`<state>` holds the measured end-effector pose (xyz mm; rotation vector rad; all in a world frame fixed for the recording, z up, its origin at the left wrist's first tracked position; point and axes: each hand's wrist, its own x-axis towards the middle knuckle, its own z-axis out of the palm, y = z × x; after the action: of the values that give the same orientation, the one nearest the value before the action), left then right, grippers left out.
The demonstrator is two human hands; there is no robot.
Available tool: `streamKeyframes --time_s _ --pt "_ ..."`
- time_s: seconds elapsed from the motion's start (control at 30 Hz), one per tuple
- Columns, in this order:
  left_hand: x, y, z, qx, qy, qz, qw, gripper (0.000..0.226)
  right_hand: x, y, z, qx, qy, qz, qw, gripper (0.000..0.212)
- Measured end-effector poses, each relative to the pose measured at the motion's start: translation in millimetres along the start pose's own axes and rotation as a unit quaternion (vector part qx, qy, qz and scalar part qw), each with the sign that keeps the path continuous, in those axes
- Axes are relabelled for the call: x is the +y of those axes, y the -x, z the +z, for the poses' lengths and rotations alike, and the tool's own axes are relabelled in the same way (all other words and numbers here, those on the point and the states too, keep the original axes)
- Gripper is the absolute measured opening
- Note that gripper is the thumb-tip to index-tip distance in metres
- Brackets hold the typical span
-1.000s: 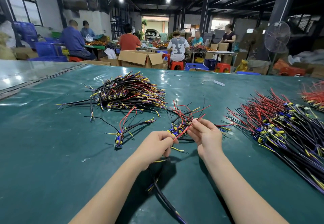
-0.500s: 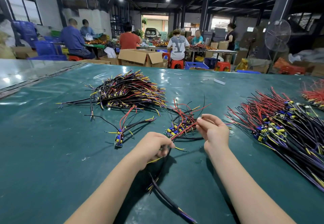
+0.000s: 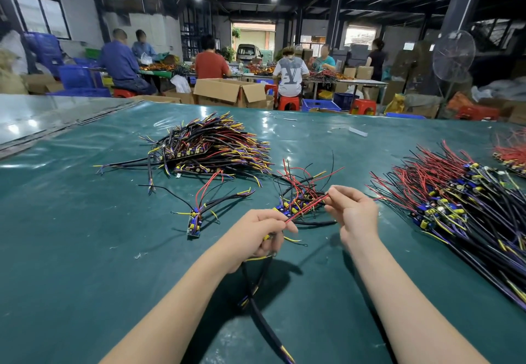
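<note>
Stretching taut between the two hands, one red wire (image 3: 307,208) sat just above the near middle of the green table mat (image 3: 85,250). The left hand (image 3: 256,235) was curled, pinching the wire's near end between thumb and forefinger. Two black cables (image 3: 257,287) hung from under that palm towards the near edge. Whatever else sat in the fist was hidden. The right hand (image 3: 355,215) pinched the wire's far end at the fingertips, with the other fingers bent. Both forearms came in from the near edge, bare.

A small tangle (image 3: 296,190) of boards and red and black leads lay just beyond the hands. One lone board (image 3: 195,222) with leads lay to the left, apart from it. There were three big piles: a far-left pile (image 3: 210,147) of black, yellow and red; a right pile (image 3: 461,207) of red, black and blue; and a far-right pile (image 3: 512,156), cut off by the edge.

For containers, one open cardboard box (image 3: 227,92) stood past the far table edge, and its contents could not be seen. One blue basket (image 3: 321,105) stood to its right, its contents also hidden. Six people were at the far tables. One standing fan (image 3: 453,56) was at far right.
</note>
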<state>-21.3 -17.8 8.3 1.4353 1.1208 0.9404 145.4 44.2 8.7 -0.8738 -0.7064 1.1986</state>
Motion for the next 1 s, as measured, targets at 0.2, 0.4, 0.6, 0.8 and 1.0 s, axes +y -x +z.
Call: streamKeyframes --time_s 0.2,0.4,0.6,0.8,1.0 --pt "-2.2 -3.8 -10.3 0.053 0.157 -0.032 0.986 0.038 7.4 6.1 4.2 -0.013 0.058 -0.021 0.998 0.017" --pt "-3.1 -2.3 -9.6 0.040 0.201 -0.015 0.979 0.019 7.2 24.9 19.8 -0.195 0.167 0.107 0.961 0.016" --pt "-6.8 -2.0 -13.1 0.045 0.142 -0.005 0.989 0.023 17.7 34.2 25.8 -0.260 0.232 0.070 0.935 0.020" --pt "-2.1 -2.6 -12.8 0.050 0.114 0.009 0.992 0.021 26.2 35.8 29.7 -0.214 0.205 -0.031 0.955 0.022" --pt "8.0 1.9 -24.1 -0.002 0.132 -0.031 0.991 0.021 25.8 36.8 33.2 -0.214 0.114 0.037 0.970 0.023"
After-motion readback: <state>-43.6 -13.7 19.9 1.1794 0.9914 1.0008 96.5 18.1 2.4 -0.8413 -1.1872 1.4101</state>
